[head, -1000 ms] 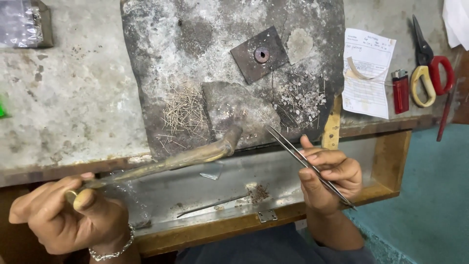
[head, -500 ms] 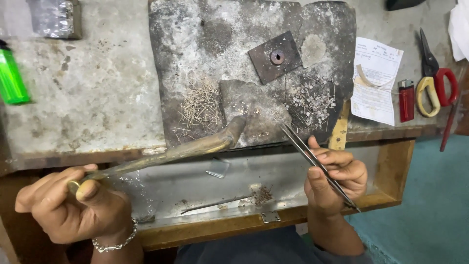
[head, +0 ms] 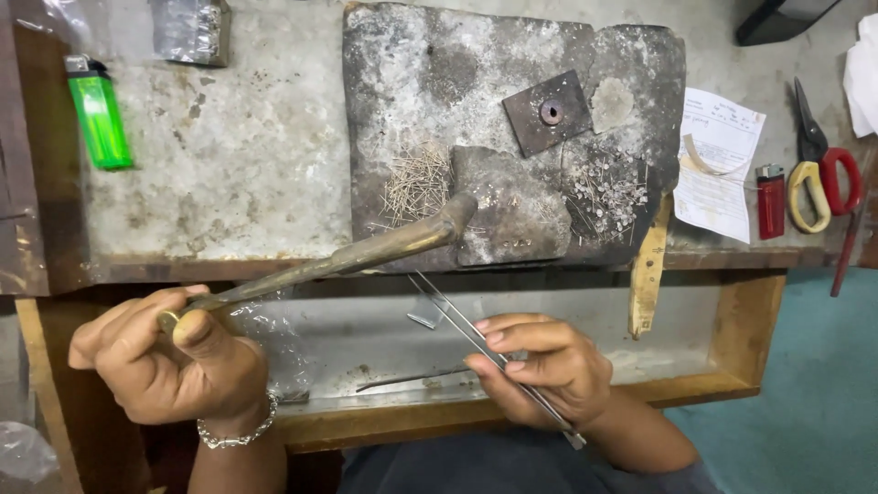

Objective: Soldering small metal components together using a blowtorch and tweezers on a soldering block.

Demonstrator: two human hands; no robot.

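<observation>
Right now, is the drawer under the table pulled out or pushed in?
Pulled out. The wooden drawer juts from under the workbench, its inside showing, and the right hand holding tweezers is over it.

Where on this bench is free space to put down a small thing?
Bare patch: the bench top between the green lighter and the grey slab. Crowded: the slab's wire heaps, and the right end with paper, red lighter, scissors.

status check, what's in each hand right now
Left hand grips brass torch pipe, tip over grey soldering block. Right hand holds tweezers, tips below block's edge. Nothing between them.
</observation>
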